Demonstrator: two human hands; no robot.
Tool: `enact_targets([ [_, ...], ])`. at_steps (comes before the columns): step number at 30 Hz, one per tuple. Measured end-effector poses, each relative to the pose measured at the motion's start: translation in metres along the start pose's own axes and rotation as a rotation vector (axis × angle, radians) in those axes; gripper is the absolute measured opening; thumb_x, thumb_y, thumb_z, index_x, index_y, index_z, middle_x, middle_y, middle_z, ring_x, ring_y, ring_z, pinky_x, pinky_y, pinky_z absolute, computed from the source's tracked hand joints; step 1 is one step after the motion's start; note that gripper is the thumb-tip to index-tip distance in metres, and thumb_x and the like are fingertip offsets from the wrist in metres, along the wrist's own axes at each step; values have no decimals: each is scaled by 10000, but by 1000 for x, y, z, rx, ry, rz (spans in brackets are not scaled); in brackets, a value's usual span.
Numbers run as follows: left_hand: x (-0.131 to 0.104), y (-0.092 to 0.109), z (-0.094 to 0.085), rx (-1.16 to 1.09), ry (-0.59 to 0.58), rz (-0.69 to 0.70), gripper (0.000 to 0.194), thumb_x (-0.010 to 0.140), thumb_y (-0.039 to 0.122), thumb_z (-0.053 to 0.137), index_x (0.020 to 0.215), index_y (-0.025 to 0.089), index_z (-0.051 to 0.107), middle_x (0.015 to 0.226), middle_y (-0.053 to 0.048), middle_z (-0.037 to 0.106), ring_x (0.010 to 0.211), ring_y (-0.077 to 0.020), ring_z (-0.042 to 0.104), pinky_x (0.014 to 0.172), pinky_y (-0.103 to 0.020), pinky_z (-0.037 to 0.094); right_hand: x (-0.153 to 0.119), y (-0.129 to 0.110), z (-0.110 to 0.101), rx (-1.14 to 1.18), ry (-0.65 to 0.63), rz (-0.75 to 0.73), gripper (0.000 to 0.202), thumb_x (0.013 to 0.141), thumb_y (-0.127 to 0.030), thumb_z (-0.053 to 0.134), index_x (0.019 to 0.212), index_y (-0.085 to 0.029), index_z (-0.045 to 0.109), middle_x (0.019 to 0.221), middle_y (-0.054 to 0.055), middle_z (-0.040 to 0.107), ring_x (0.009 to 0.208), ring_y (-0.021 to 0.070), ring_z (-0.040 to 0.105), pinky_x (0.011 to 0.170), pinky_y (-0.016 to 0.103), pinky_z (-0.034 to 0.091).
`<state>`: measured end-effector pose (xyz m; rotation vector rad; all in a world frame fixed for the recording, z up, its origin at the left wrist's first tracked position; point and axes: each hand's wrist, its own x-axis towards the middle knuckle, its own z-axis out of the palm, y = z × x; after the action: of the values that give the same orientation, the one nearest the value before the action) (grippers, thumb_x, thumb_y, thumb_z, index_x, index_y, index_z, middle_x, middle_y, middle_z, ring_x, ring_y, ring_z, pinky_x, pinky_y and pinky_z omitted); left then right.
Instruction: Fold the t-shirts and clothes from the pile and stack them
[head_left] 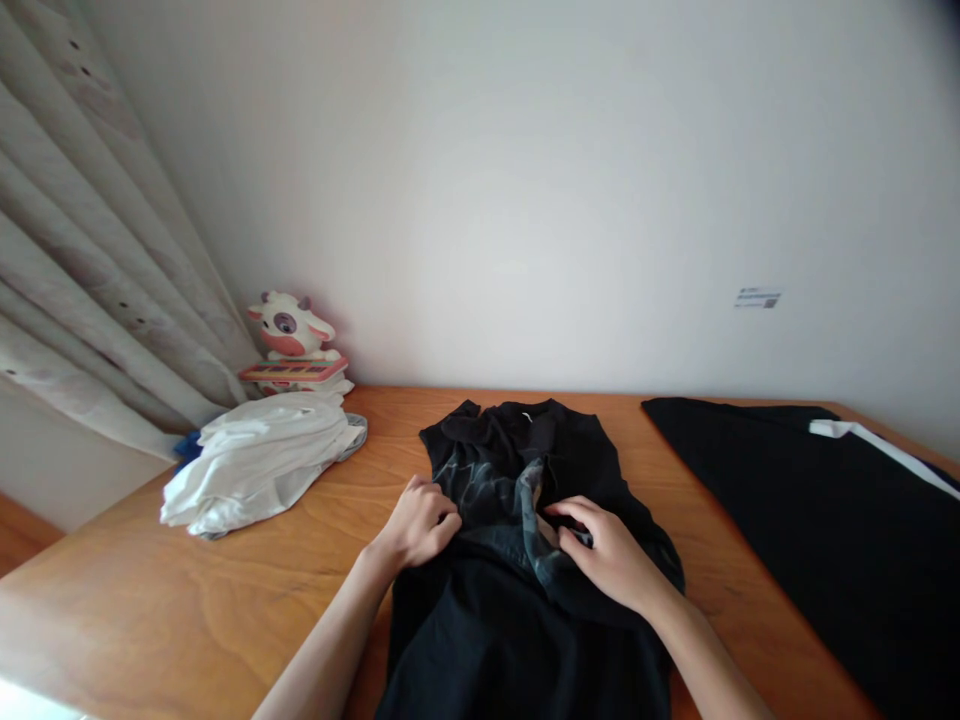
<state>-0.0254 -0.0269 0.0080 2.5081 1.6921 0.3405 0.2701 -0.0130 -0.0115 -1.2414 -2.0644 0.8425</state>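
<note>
A black garment (pixel 525 640) with a dark grey-green patterned section (pixel 487 500) lies bunched on the wooden table, running from the near edge towards the wall. My left hand (pixel 421 522) is at the left side of the patterned part, its fingers curled in on the cloth's edge. On the right, my right hand (pixel 600 550) has its thumb and fingers closed around a raised fold of the patterned cloth, near the middle of the garment. The tips of some fingers are hidden by the fabric.
White clothing (pixel 262 460) is heaped on the table (pixel 187 600) at the left, before a cow-shaped toy keyboard (pixel 295 340) and a curtain (pixel 82 230). Black cloth with a white strip (pixel 795 520) covers the right side. Behind stands a wall (pixel 525 200).
</note>
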Motion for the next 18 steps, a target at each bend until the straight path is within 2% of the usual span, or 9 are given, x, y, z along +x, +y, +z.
enact_targets([
  [3,1,2,5,45,56,-122,602,1034,434,389,496,203,527,572,-38,632,644,-188,630,805,-370,437,-2,-4,-1,8,-17,60,264,906,-463,540,850,-244,676,928,34,741,846,206,684,779,311,504],
  [5,3,6,10,34,132,-97,510,996,493,493,587,206,599,706,-47,684,745,-203,658,814,-362,459,-3,-4,2,-14,40,128,297,884,-545,571,867,-253,620,874,17,738,769,199,675,723,309,487],
  [7,4,9,14,-17,191,7,309,949,479,592,820,216,690,984,-67,727,958,-230,667,891,-369,481,-1,-4,7,-46,106,214,357,851,-572,610,1009,-253,593,903,23,745,774,210,689,706,311,474],
  [9,4,9,18,-74,198,101,274,943,454,614,1089,234,684,1232,-79,686,1155,-247,622,1002,-393,472,3,-5,13,-109,126,298,434,842,-565,632,1130,-246,573,923,35,749,834,233,709,705,312,458],
  [11,4,6,22,-107,166,133,342,959,450,595,1229,245,642,1343,-79,646,1247,-253,587,1072,-419,453,8,-8,18,-206,99,365,356,869,-511,625,1109,-249,597,919,45,747,882,254,715,692,310,433],
  [13,4,1,25,-125,137,128,355,971,453,576,1255,250,639,1366,-77,642,1265,-257,587,1090,-433,454,16,-11,20,-250,64,404,196,886,-406,621,989,-240,625,901,64,736,878,261,710,674,306,411],
  [15,4,-3,27,-136,132,118,351,976,452,566,1253,255,650,1383,-78,638,1275,-262,588,1098,-443,455,24,-12,16,-199,39,412,88,869,-308,628,881,-221,622,861,77,722,848,245,700,659,294,414],
  [18,6,-6,29,-158,141,97,336,966,437,576,1234,255,667,1377,-78,649,1267,-264,604,1095,-446,465,33,0,-17,-53,-9,399,100,874,-304,598,848,-209,619,793,60,713,744,191,683,593,256,444],
])
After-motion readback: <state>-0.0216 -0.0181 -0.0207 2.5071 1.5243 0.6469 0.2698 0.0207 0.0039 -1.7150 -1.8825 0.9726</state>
